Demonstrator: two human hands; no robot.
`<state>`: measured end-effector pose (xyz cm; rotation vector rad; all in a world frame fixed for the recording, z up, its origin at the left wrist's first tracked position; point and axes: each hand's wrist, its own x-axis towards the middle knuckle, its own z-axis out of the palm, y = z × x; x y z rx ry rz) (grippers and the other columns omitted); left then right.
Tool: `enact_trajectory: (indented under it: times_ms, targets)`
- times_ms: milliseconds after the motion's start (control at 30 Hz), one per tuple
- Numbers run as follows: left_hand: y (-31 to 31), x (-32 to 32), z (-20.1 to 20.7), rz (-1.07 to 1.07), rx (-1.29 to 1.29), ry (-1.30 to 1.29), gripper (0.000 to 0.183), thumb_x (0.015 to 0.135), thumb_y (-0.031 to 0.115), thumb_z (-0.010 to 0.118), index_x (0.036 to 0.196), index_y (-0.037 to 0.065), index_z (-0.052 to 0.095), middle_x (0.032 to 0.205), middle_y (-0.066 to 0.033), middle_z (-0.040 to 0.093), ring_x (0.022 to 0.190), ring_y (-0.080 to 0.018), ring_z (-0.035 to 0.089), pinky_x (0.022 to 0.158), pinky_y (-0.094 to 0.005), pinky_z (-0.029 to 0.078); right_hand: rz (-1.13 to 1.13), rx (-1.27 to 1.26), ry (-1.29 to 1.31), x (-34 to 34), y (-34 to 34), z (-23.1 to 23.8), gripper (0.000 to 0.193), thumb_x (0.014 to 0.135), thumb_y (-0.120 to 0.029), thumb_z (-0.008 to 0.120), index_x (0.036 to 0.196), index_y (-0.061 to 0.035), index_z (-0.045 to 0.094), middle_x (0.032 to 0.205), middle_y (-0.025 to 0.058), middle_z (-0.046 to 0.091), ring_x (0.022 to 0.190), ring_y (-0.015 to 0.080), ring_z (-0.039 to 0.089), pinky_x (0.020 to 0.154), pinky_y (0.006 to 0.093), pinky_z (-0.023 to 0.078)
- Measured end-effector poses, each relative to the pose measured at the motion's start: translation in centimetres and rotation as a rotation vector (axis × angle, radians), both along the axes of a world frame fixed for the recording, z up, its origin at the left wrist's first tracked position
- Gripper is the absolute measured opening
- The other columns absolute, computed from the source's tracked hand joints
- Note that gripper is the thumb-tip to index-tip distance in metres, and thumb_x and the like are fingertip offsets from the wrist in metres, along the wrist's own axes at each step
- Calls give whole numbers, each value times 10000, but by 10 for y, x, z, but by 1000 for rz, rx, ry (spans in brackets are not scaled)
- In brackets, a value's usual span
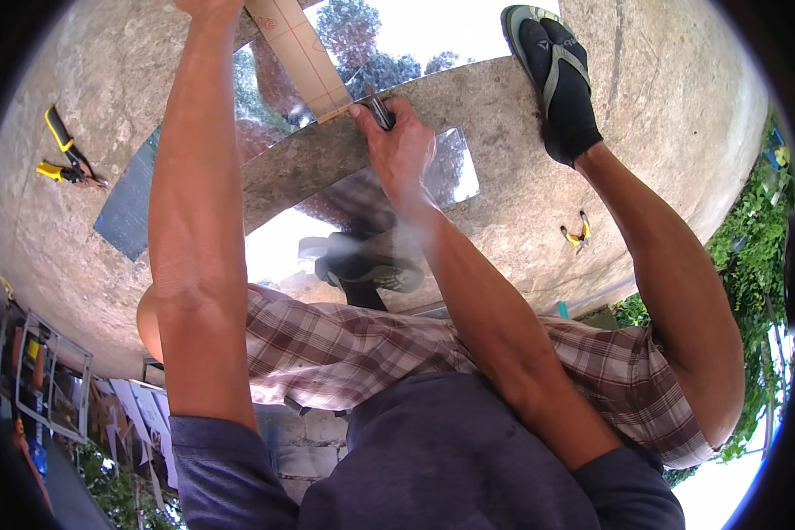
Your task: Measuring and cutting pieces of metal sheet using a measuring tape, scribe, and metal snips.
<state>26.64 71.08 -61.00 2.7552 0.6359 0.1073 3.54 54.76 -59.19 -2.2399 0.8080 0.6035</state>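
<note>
My right hand [399, 146] is closed around a short dark tool with a pointed tip [380, 112], its kind hard to make out. The tip sits beside the near end of a tan strip marked with red lines [296, 53]. That strip lies across a shiny, mirror-like sheet [371, 53]. My left hand [208, 6] is at the upper edge, left of the strip; its fingers are cut off from view. Under my right wrist lies a second mirror-like piece [458, 168], reflecting a foot.
Yellow-and-black tin snips [69, 152] lie on the concrete surface [521, 203] at the left, near a dark grey sheet [131, 208]. Small yellow-handled pliers [578, 231] lie at the right. My foot in a flip-flop [556, 84] rests beside the large sheet.
</note>
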Motion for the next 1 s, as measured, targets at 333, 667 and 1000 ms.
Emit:
enact_trajectory:
  times_ms: [333,667,1000]
  targets:
    - [1,-1,0,-27,26,-50,454,605,348,744,806,-55,689,809,-266,675,811,-389,673,770,-422,534,-8,-29,30,3,1,3,387,760,-445,767,810,-99,604,604,118,619,580,333,614,563,432,462]
    - [0,-4,2,-11,-36,-59,439,590,334,740,768,-63,680,795,-274,670,805,-394,672,760,-423,533,-25,-14,6,2,2,2,383,774,-445,753,799,-93,604,609,125,622,594,348,619,572,445,465]
    - [3,-4,-3,-45,-3,-104,418,594,333,743,736,-55,678,759,-266,668,768,-393,674,740,-418,536,-24,-32,-5,3,4,2,391,785,-442,745,781,-83,591,598,124,614,582,351,610,569,443,460]
